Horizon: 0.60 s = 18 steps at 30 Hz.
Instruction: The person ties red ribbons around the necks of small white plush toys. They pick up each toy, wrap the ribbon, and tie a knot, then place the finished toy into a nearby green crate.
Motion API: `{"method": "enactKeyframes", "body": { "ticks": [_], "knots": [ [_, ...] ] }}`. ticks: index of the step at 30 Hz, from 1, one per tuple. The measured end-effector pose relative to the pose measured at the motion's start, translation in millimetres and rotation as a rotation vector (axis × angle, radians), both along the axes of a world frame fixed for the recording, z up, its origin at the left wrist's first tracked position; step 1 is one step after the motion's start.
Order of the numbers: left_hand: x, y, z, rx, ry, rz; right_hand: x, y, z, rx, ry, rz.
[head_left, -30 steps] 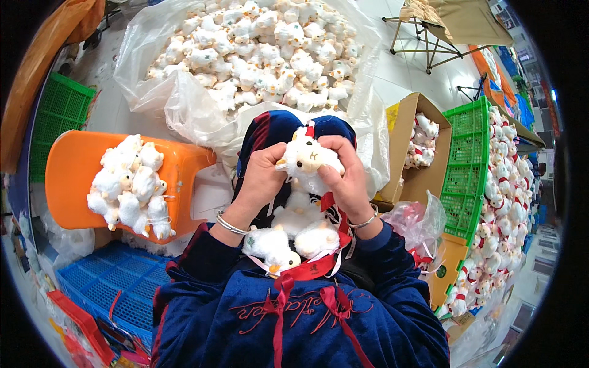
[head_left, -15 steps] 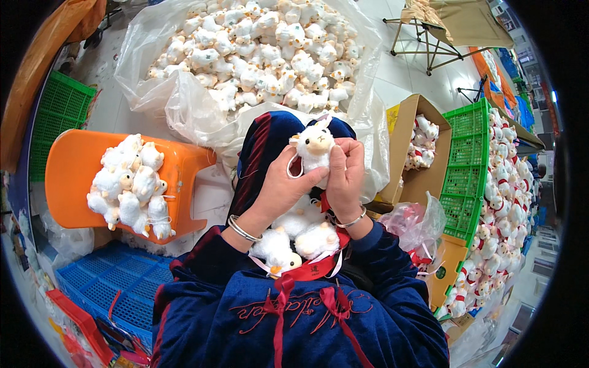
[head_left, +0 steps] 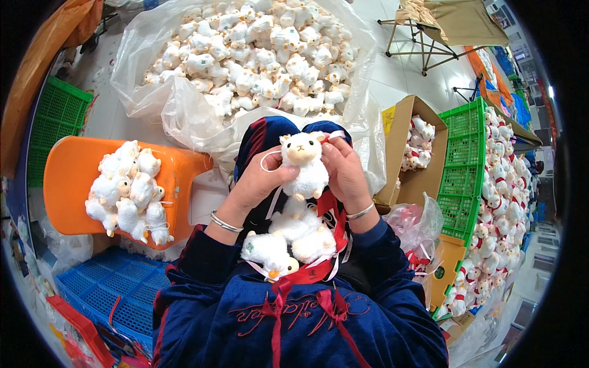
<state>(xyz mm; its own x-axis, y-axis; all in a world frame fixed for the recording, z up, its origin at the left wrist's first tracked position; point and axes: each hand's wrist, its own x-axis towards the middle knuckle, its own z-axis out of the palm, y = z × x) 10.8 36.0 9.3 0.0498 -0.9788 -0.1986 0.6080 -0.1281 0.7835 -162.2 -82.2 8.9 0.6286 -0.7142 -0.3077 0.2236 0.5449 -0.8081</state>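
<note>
A white plush sheep [head_left: 304, 175] with a cream face is held upright over my lap, its face toward me. My left hand [head_left: 256, 181] is closed on its left side, and a thin white loop [head_left: 265, 161] stands out by those fingers. On the other side my right hand [head_left: 347, 173] pinches a red ribbon [head_left: 327, 201] close to the toy's head. A pink end shows above the fingers, while the red length hangs down to my lap. Several more plush sheep [head_left: 267, 252] lie on my lap, with ribbon beside them.
An orange stool [head_left: 66, 190] at left bears several plush sheep. Ahead lies a big clear plastic bag [head_left: 144, 92] heaped with them. At right stand a cardboard box [head_left: 392, 184] and a green crate [head_left: 461, 165] beside ribboned toys. A blue crate [head_left: 116, 285] sits at lower left.
The plush sheep has turned more upright and come slightly lower and left. My right hand has moved away from its body, and the ribbon now shows beside its head.
</note>
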Motion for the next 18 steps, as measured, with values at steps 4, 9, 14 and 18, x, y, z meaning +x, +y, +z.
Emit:
{"method": "enactKeyframes", "body": {
  "ticks": [4, 9, 14, 18],
  "knots": [
    [5.5, -4.5, 7.0, 0.153, -0.146, 0.008, 1.7, 4.1, 1.6, -0.461, 0.198, -0.086],
    [18.4, -7.3, -3.5, 0.318, -0.683, -0.083, 1.3, 7.8, -9.4, -0.401, 0.325, 0.021],
    [21.8, -9.1, 2.8, 0.428, -1.0, -0.119, 5.4, 13.6, -5.5, -0.38, 0.338, -0.015],
    [24.5, -4.6, 6.1, 0.376, -0.889, -0.142, -0.6, 15.9, 2.0, -0.338, 0.407, 0.04]
  ]
}}
